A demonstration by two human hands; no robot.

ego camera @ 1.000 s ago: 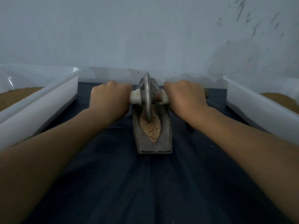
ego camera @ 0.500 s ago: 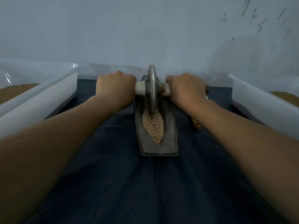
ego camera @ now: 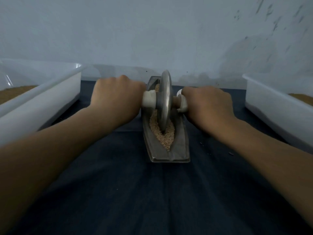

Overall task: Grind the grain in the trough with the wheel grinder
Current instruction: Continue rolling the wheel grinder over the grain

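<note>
A grey metal trough (ego camera: 179,150) lies lengthwise in the middle of the dark cloth, holding pale tan grain (ego camera: 166,136). The metal wheel grinder (ego camera: 165,100) stands upright on edge in the grain, near the middle of the trough. A white-wrapped axle sticks out from both sides of the wheel. My left hand (ego camera: 116,99) grips the left end of the axle. My right hand (ego camera: 208,106) grips the right end. Both fists hide most of the handles.
A white plastic tub (ego camera: 42,102) with brown grain stands at the left, and another white tub (ego camera: 277,109) with brown grain at the right. A pale wall rises just behind the trough. Dark cloth (ego camera: 152,192) covers the table toward me, with a few loose specks right of the trough.
The wheel has rolled toward me along the trough, from its far end to about the middle. Both hands came back with it and keep their grip.
</note>
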